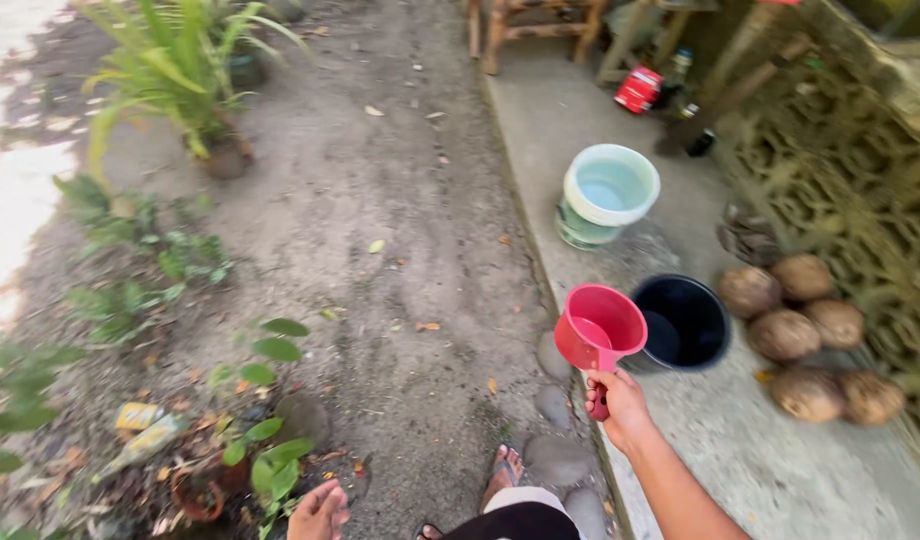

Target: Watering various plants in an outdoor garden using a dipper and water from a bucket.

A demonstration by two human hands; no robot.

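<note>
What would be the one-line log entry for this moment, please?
right hand: grip on red dipper handle, held upright | left hand: free, low | black bucket beside dipper | pale bucket beyond

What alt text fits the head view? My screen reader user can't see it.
The right hand holds a red dipper by its handle above a black bucket. A pale bucket and brown coconuts sit on the concrete; the left hand hangs open.

Black bucket (685, 322) and coconuts (805, 335) crowd the right; dirt path (380, 230) lies open.
</note>
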